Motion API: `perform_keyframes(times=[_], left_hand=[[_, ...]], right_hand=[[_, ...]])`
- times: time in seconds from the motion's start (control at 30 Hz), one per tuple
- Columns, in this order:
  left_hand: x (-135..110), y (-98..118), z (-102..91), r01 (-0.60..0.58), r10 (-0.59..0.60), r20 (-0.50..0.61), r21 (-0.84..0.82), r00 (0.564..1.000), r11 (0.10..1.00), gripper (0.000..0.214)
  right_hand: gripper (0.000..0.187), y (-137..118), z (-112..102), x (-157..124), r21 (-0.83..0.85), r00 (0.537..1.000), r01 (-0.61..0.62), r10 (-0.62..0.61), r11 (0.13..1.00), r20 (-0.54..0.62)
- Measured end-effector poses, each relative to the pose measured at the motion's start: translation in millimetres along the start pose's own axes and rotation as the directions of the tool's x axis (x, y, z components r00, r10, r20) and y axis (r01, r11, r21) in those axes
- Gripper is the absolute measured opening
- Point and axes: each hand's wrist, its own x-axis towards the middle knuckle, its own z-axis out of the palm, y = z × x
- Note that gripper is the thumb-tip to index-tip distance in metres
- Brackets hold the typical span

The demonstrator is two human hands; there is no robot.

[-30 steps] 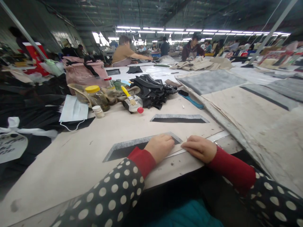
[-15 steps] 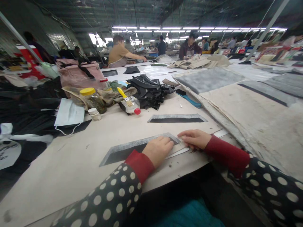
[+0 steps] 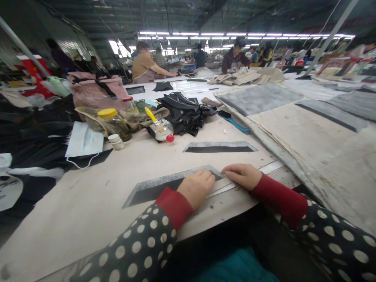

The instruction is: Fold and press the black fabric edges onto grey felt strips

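A long black piece with a grey, glue-like border [image 3: 158, 188] lies flat on the pale worktable [image 3: 96, 211] in front of me. My left hand [image 3: 197, 188] rests over its right part, fingers curled down; the fingertips are mostly hidden. At the right corner of that piece is my right hand [image 3: 242, 175], its fingertips pressed together at the edge. White strips [image 3: 221, 190] stick out from below my left hand towards the right. A second black piece with a grey border [image 3: 220, 147] lies farther back, untouched.
Behind are a pile of black pieces [image 3: 183, 111], a yellow brush [image 3: 154, 119] on a clear bottle [image 3: 164, 131], a yellow-lidded jar [image 3: 114, 125] and a face mask [image 3: 84, 143]. A large pale board [image 3: 311, 156] borders the right. Co-workers [image 3: 143, 64] stand at tables beyond.
My right hand has turned slightly, its fingers drawing closer together at the piece's corner. My left hand stays in place. A co-worker at the back left has moved a little.
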Motion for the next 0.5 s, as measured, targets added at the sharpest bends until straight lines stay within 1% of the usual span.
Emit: perform_keyframes(times=[0.03, 0.1, 0.17, 0.2, 0.3, 0.4, 0.47, 0.5], left_hand=[[0, 0, 0.1, 0.0, 0.0, -0.001, 0.001, 1.0, 1.0, 0.014], [0, 0, 0.3, -0.005, 0.005, -0.005, -0.002, 1.0, 1.0, 0.014], [0, 0, 0.7, -0.01, 0.01, -0.019, -0.008, 1.0, 1.0, 0.016], [0, 0, 1.0, -0.011, 0.011, -0.028, -0.012, 1.0, 1.0, 0.017], [0, 0, 2.5, -0.002, 0.0, -0.05, -0.023, 0.999, 1.0, 0.018], [-1, -1, 4.0, 0.007, -0.009, -0.056, -0.038, 0.998, 0.999, 0.017], [-1, -1, 4.6, 0.009, -0.012, -0.06, -0.046, 0.998, 0.999, 0.018], [-1, -1, 4.7, 0.01, -0.013, -0.061, -0.048, 0.998, 0.999, 0.019]], right_hand=[[0.029, -1, -1, 0, 0.041, 0.999, -0.041, 0.04, 0.998, 0.023], [0.031, -4, -3, 2, 0.157, 0.979, -0.18, 0.161, 0.971, 0.125], [0.034, -7, -6, 4, 0.29, 0.928, -0.339, 0.267, 0.895, 0.262], [0.034, -9, -7, 5, 0.35, 0.899, -0.401, 0.292, 0.846, 0.325], [0.029, -10, -12, 12, 0.485, 0.84, -0.511, 0.29, 0.71, 0.459], [0.02, -7, -15, 20, 0.545, 0.789, -0.584, 0.262, 0.601, 0.556], [0.015, -5, -16, 25, 0.551, 0.767, -0.611, 0.252, 0.568, 0.591], [0.012, -5, -16, 27, 0.545, 0.762, -0.615, 0.255, 0.569, 0.595]])
